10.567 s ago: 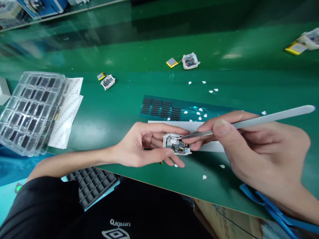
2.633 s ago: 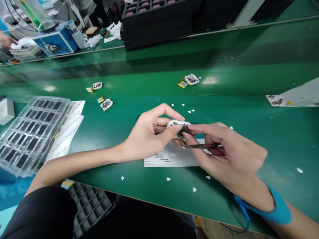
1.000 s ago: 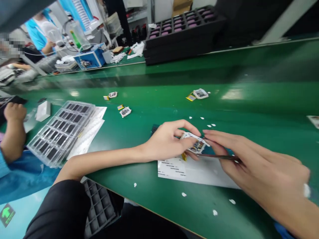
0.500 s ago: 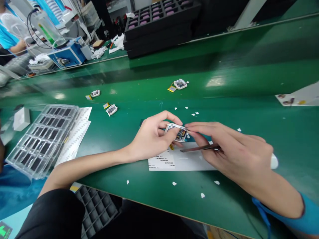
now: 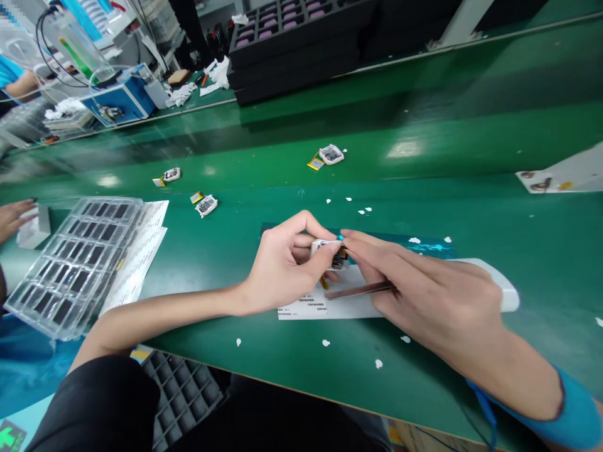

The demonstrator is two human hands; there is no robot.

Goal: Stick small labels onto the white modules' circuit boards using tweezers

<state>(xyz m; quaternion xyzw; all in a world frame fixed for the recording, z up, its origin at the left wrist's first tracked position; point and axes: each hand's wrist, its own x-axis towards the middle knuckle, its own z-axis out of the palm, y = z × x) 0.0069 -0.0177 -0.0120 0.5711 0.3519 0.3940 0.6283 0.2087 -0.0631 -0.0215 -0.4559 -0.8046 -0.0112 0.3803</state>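
My left hand (image 5: 285, 270) is closed around a small white watch-like case (image 5: 340, 258), its circuit board showing. Yellow battery material (image 5: 324, 282) hangs below the case, mostly hidden by my fingers. With its thumb and fingertips, my right hand (image 5: 438, 301) touches the right edge of the case, where a tiny blue-green bit (image 5: 340, 238) shows. Tweezers (image 5: 358, 291) are tucked in that same hand, tips pointing left. Beneath both hands lie a printed white sheet (image 5: 301, 311) and a shiny teal strip (image 5: 431, 246).
Opened cases with batteries (image 5: 331, 154) lie beyond my hands, two more at left. A clear tray (image 5: 28, 282) of dark pieces stands left. Beside it another person's hand (image 5: 13, 220) is at a white box (image 5: 40, 229). White scraps (image 5: 326, 343) dot the green table. Black foam trays (image 5: 301, 69) stand behind.
My right hand has shifted slightly left and its fingertips have come over the case's upper edge. The blue-green bit now shows there. Another person's hand has appeared by the white box.
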